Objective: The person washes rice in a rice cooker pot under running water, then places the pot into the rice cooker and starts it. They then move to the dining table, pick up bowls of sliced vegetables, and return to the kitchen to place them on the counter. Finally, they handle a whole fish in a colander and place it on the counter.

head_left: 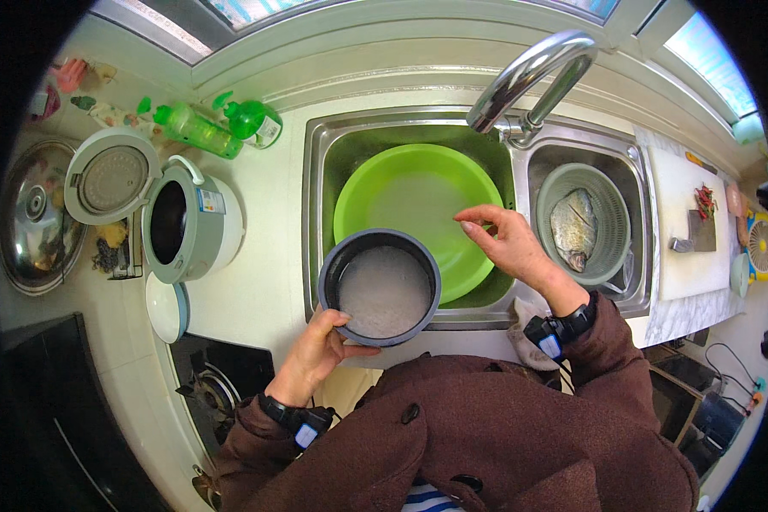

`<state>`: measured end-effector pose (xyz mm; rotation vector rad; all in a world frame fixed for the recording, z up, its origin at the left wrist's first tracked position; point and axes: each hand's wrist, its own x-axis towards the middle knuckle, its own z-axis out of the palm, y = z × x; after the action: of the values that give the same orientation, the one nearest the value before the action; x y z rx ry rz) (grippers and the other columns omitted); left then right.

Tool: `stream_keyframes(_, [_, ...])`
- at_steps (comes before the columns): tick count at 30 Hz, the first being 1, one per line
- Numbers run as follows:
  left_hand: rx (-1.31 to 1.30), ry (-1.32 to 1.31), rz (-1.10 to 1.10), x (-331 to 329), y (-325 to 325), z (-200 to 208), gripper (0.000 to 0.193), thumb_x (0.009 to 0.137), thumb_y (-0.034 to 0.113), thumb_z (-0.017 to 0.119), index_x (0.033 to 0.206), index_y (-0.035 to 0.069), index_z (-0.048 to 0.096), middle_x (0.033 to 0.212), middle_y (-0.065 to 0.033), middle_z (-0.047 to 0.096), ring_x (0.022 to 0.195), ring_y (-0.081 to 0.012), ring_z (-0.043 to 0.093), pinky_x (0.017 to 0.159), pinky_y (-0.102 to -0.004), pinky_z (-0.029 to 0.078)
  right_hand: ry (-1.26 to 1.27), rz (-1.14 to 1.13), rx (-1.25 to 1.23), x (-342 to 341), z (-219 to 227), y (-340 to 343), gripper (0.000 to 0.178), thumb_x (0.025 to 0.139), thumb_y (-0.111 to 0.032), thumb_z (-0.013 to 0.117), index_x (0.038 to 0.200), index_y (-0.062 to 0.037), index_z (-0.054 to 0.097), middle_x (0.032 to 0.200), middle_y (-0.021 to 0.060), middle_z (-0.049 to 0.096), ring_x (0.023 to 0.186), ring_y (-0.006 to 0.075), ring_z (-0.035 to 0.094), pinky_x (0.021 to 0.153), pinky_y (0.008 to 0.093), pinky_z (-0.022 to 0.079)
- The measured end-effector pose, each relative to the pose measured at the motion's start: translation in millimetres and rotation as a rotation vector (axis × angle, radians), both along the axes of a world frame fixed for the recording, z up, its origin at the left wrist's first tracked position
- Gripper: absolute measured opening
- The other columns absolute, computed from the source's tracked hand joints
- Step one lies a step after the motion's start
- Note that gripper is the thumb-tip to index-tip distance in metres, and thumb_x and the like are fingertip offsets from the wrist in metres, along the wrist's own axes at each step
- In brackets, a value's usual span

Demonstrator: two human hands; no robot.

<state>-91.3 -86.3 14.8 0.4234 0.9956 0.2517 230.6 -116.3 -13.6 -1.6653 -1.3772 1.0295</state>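
My left hand (316, 346) grips the lower left rim of a dark grey inner pot (327, 277). Cloudy whitish water (384, 294) fills part of it, with pale rice-like grains at the bottom. The pot overlaps the front edge of a bright green basin (354, 192) in the larger sink bowl; some cloudy liquid lies in the basin. Above the basin's right side hovers my right hand (512, 247), empty, fingers loosely bent and apart from the pot. At the left, a white and grey-green rice cooker (222, 230) stands with its lid raised and its dark inside showing.
A chrome faucet (533, 68) arches over the sink divider. In the right bowl, a grey-green strainer (610, 192) holds a fish (574, 230). Farther right, a white cutting board (678, 230) bears a cleaver (702, 230) and red chillies (706, 200). Green bottles (252, 124) are behind the cooker.
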Motion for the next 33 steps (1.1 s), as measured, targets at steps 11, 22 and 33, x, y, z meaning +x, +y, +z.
stream_keyframes(11, [0.121, -0.005, 0.119, 18, 5, -8, 0.054, 0.076, 0.014, 0.054, 0.127, -0.001, 0.044, 0.122, -0.0138, 0.055, 0.104, -0.0253, 0.058, 0.093, -0.0425, 0.045, 0.685, -0.319, -0.244, 43, -50, 24, 0.045, 0.096, -0.043, 0.042, 0.115, -0.0061, 0.06, 0.094, 0.004, 0.064, 0.084, 0.0164, 0.059, 0.07, 0.0282, 0.045])
stream_keyframes(22, [0.213, -0.206, 0.108, 61, 42, -5, 0.051, 0.076, 0.018, 0.055, 0.123, 0.0, 0.049, 0.12, -0.0121, 0.058, 0.106, -0.0244, 0.058, 0.094, -0.0413, 0.045, 1.413, -0.436, -0.284, 71, -70, 93, 0.043, 0.09, -0.053, 0.049, 0.1, -0.0131, 0.061, 0.079, -0.0027, 0.058, 0.078, 0.0147, 0.056, 0.069, 0.0303, 0.042])
stream_keyframes(33, [0.266, -0.093, 0.072, 69, 55, -33, 0.064, 0.075, 0.013, 0.059, 0.134, 0.009, 0.036, 0.116, -0.0045, 0.053, 0.099, -0.0145, 0.055, 0.079, -0.0287, 0.047, 1.213, -0.338, 0.08, 41, -7, 45, 0.029, 0.098, -0.034, 0.042, 0.095, -0.0094, 0.057, 0.07, -0.0008, 0.057, 0.072, 0.0134, 0.057, 0.066, 0.0302, 0.045])
